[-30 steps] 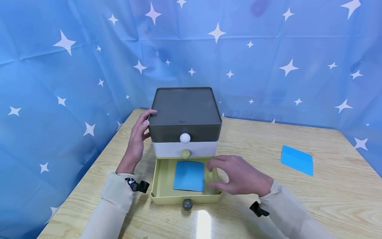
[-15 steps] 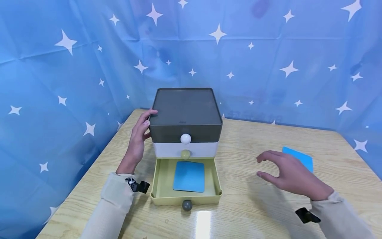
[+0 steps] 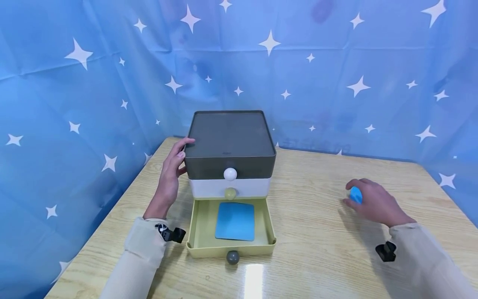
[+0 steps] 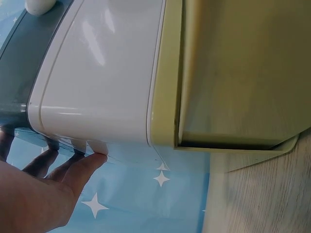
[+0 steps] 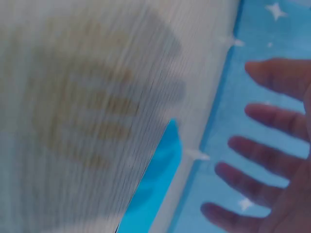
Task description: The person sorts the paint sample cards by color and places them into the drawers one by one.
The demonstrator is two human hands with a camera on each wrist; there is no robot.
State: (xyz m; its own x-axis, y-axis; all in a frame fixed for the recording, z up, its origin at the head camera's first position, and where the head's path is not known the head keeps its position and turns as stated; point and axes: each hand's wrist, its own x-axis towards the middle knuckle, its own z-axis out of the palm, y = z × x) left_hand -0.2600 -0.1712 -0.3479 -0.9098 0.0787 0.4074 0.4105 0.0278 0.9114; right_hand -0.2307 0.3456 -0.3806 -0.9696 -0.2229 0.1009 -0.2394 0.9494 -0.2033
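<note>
A stacked drawer box (image 3: pixel 231 135) has a dark grey top tier, a white middle tier and an olive bottom drawer (image 3: pixel 209 251) pulled out. My left hand (image 3: pixel 169 178) rests against the box's left side, one finger over its top edge and fingertips touching the wall. Inside the open drawer lies a flat blue card (image 3: pixel 234 222). To the right, my right hand (image 3: pixel 377 203) hovers over a second blue card (image 3: pixel 356 195), partly hidden by it in the head view. In the right wrist view its fingers are spread, holding nothing, apart from the card.
Round knobs stick out in front: a white knob (image 3: pixel 230 174), an olive knob (image 3: pixel 230 193) and a dark grey knob (image 3: pixel 232 257). Behind the wooden table (image 3: pixel 310 249) hangs a blue curtain (image 3: pixel 317 70) with white stars.
My right hand has moved from the open drawer rightward to above the second blue card. My left hand has stayed on the box, and the card in the drawer has not moved.
</note>
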